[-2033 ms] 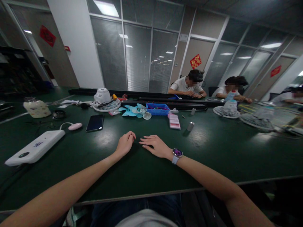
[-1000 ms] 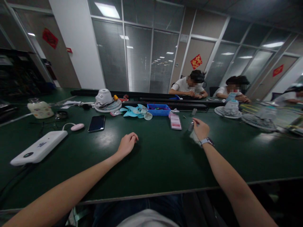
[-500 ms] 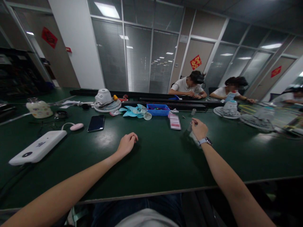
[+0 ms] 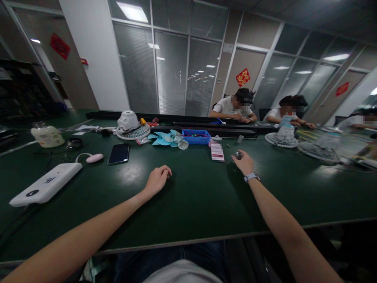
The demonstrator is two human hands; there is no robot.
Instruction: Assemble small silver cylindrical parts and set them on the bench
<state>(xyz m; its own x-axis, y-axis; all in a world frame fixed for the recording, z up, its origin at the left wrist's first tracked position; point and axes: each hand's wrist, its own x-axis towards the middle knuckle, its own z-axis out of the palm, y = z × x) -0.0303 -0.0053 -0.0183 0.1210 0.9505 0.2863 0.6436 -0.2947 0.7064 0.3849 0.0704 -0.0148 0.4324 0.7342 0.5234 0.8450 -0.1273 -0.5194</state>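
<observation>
My left hand [image 4: 157, 179] rests on the green table [image 4: 191, 196] as a loose fist, holding nothing that I can see. My right hand [image 4: 243, 162], a watch on its wrist, reaches forward and closes around a small grey metal cylinder [image 4: 238, 155], whose top shows above the fingers. A pink-and-white packet [image 4: 217, 151] lies just left of that hand. Behind it stand a blue tray [image 4: 196, 136] and light-blue fan blades [image 4: 166, 139].
A phone [image 4: 118, 153], a white device [image 4: 44, 184], a pink mouse-like object [image 4: 94, 158] and a white fan part [image 4: 129, 125] lie to the left. Another fan [image 4: 282, 136] and a fan grille [image 4: 319, 152] sit right. Three people work across the table.
My right hand left its place beside the left hand, reached forward right and closed on the grey cylinder, tilting it up. The left hand stayed put.
</observation>
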